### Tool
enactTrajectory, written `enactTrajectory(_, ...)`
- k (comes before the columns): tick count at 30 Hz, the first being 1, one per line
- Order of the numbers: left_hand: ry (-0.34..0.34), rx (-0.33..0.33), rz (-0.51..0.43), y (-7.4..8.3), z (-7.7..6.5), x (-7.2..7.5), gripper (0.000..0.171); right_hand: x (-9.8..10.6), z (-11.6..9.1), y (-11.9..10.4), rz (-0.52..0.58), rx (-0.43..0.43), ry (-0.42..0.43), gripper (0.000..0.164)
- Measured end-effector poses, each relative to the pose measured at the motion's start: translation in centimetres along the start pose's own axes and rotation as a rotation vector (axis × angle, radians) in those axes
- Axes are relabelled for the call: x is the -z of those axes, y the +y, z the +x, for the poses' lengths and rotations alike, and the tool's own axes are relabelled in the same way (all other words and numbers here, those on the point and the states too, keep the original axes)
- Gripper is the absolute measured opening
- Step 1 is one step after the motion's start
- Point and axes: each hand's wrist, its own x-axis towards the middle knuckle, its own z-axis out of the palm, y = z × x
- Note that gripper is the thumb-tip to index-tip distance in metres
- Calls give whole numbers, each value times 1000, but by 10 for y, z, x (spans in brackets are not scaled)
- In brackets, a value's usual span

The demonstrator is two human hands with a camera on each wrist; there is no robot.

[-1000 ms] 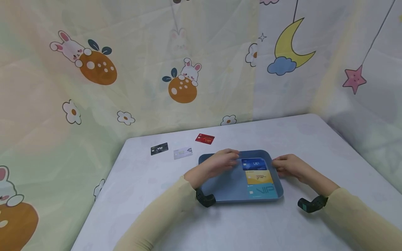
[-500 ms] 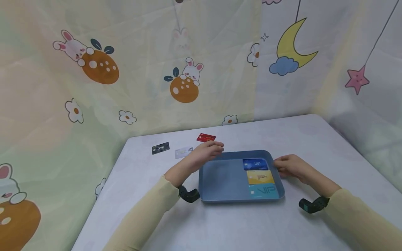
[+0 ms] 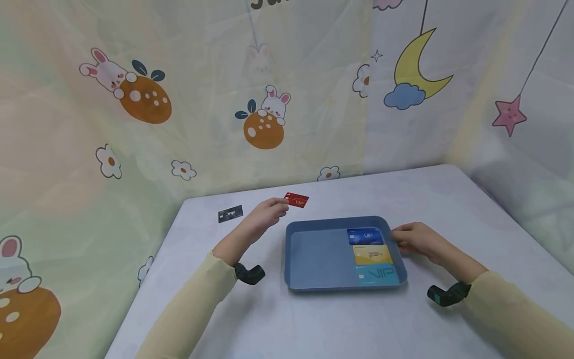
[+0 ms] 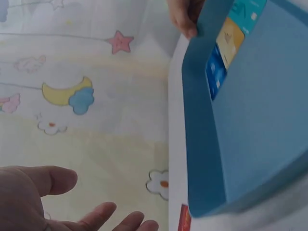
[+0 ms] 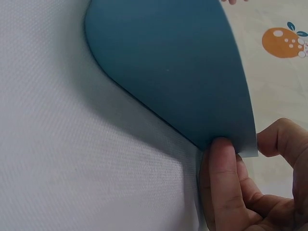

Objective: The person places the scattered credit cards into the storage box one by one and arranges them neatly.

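My left hand (image 3: 262, 218) hovers over the table left of the blue tray (image 3: 320, 286), fingers extended. In the head view its fingertips overlap the left edge of a red VIP card (image 3: 297, 200); contact cannot be told. The left wrist view has thumb and fingers of this hand (image 4: 29, 204) spread apart, holding nothing. At the tray's right side my right hand (image 3: 417, 238) pinches the rim, thumb on the edge and fingers against the outer wall (image 5: 168, 62). Inside the tray lie a dark blue card (image 3: 365, 236), a yellow card (image 3: 373, 255) and a teal card (image 3: 375, 274), stacked in a column.
A black Vip card (image 3: 230, 214) lies on the white table (image 3: 341, 324) at the far left. Patterned fabric (image 3: 202, 99) hangs behind the table. Each wrist wears a black camera, such as the left one (image 3: 249, 274).
From over the tray, my left hand has moved left toward the loose cards. It now covers where the silvery white card was seen. My right hand stays at the tray's rim.
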Motion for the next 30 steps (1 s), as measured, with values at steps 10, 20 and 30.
enactTrajectory(10,96,71,8,-20,5,29,52,1,1,1,-1,4,4,62)
enactTrajectory(20,195,149,114,-40,14,46,55,0,0,1,0,5,4,63)
enactTrajectory(30,279,163,415,-60,24,59,65,-1,-2,-3,-20,6,10,61)
